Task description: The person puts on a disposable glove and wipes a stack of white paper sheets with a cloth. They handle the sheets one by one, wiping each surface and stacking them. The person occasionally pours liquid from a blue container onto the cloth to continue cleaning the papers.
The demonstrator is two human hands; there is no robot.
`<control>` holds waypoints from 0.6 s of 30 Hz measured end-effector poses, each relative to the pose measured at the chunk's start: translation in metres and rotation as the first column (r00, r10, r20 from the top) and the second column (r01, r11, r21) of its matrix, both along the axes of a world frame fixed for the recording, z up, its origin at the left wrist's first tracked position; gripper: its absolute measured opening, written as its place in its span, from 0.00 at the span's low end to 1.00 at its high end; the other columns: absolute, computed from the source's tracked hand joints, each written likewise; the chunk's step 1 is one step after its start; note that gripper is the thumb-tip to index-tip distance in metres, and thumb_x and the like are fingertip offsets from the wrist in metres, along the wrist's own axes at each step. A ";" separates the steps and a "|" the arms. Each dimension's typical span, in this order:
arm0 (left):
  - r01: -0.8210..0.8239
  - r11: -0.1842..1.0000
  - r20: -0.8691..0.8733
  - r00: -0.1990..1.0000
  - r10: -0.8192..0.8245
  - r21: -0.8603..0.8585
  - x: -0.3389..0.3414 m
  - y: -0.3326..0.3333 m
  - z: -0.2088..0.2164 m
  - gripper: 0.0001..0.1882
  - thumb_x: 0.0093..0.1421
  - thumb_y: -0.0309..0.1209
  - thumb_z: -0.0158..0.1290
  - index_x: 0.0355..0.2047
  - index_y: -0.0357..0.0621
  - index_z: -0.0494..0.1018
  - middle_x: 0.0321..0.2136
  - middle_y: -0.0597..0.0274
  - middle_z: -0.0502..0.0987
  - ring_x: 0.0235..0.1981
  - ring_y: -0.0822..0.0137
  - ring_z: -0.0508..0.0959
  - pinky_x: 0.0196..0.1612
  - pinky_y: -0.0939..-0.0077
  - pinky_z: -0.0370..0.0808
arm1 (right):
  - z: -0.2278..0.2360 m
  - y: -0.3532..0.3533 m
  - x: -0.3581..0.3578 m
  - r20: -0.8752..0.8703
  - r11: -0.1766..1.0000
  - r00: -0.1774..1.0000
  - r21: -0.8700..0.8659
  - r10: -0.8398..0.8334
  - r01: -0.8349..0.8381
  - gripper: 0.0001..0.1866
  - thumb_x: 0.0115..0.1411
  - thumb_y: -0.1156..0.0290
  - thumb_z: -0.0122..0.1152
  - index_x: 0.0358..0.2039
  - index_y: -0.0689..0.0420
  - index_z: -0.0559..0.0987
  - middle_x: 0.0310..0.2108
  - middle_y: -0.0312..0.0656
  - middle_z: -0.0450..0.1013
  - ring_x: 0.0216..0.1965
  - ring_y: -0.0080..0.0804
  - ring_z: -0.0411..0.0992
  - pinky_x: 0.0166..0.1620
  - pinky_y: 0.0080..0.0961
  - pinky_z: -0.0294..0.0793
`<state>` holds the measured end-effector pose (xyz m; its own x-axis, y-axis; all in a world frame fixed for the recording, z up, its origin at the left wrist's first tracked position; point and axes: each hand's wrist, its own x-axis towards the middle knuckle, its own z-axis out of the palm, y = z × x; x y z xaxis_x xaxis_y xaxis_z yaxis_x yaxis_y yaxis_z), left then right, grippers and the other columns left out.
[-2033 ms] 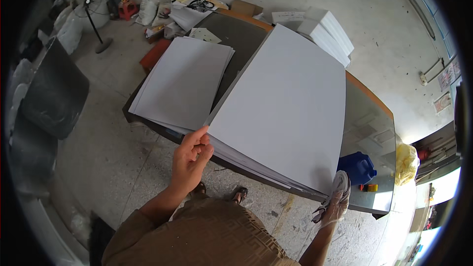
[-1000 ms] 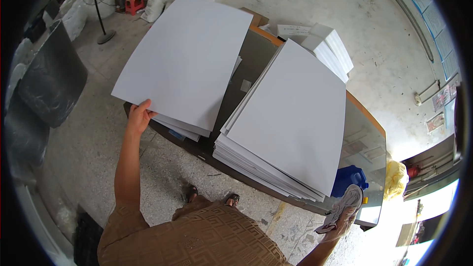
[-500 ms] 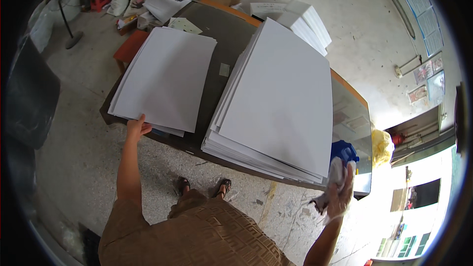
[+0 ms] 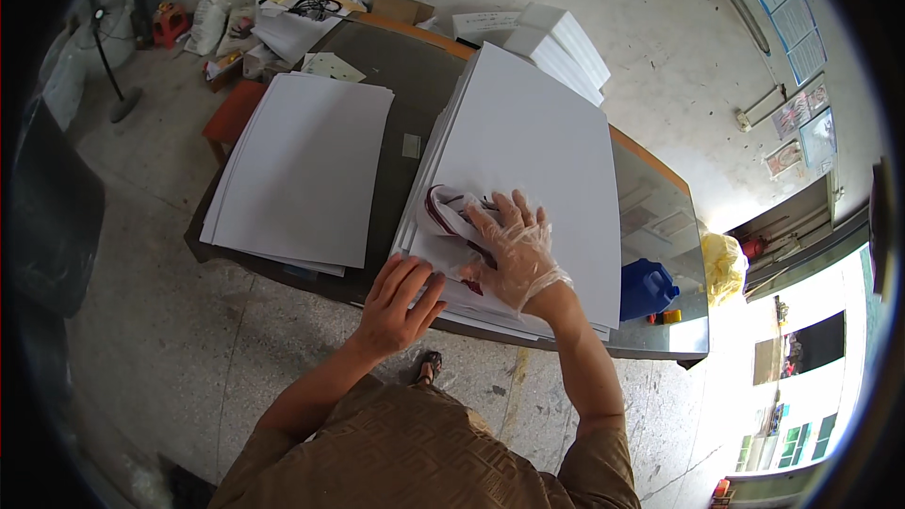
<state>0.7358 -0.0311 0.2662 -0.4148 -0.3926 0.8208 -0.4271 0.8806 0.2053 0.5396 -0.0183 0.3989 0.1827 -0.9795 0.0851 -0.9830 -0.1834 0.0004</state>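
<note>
My right hand [image 4: 517,250], in a clear plastic glove, presses a bunched white cloth [image 4: 441,211] with dark red trim onto the taller stack of large white sheets [image 4: 542,141]. Part of the cloth is hidden under the palm. At the near left corner of that stack, my bare left hand [image 4: 401,302] has its fingers apart and slightly bent, the tips at the sheets' edge. It holds nothing that I can see. A lower stack of white sheets [image 4: 306,170] lies to the left on the same dark table [image 4: 377,47].
A blue plastic jug [image 4: 647,290] stands on the table's right end. White foam blocks [image 4: 561,47] lie behind the far edge. Beyond the left side are a red stool [image 4: 233,118] and a standing fan [image 4: 111,66]. A yellow bag [image 4: 723,269] is at the right.
My right hand has brought the cloth from beside the jug leftward onto the taller stack. My left hand has left the lower stack's near edge and moved right to the taller stack's corner.
</note>
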 end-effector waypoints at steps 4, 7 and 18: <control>0.002 0.999 -0.020 1.000 -0.003 -0.034 -0.003 -0.001 -0.006 0.17 0.58 0.37 0.59 0.44 0.42 0.77 0.48 0.53 0.70 0.54 0.53 0.69 0.59 0.52 0.68 | -0.018 -0.007 0.003 0.161 0.991 0.983 -0.113 0.086 -0.068 0.44 0.48 0.59 0.71 0.65 0.48 0.62 0.60 0.60 0.58 0.61 0.61 0.57 0.61 0.55 0.56; -0.005 0.999 -0.062 0.998 0.002 -0.047 -0.008 -0.003 -0.011 0.16 0.57 0.37 0.59 0.43 0.43 0.76 0.48 0.54 0.70 0.54 0.55 0.69 0.59 0.53 0.68 | -0.035 -0.015 -0.010 0.271 0.975 0.943 -0.163 0.193 -0.153 0.40 0.47 0.63 0.70 0.62 0.47 0.67 0.56 0.56 0.62 0.55 0.58 0.62 0.56 0.53 0.60; -0.003 0.993 -0.189 0.982 -0.020 -0.122 -0.022 -0.021 -0.033 0.15 0.54 0.42 0.60 0.39 0.53 0.73 0.43 0.65 0.69 0.45 0.63 0.69 0.45 0.64 0.70 | -0.025 -0.028 0.009 0.117 0.986 0.979 -0.040 0.165 -0.162 0.34 0.49 0.69 0.67 0.59 0.42 0.72 0.49 0.49 0.65 0.48 0.48 0.64 0.50 0.45 0.63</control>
<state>0.7138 -0.0522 0.2328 -0.2500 -0.2829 0.9260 -0.3833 0.9072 0.1736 0.5489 -0.0461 0.3740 0.3267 -0.9339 0.1453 -0.9331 -0.3432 -0.1075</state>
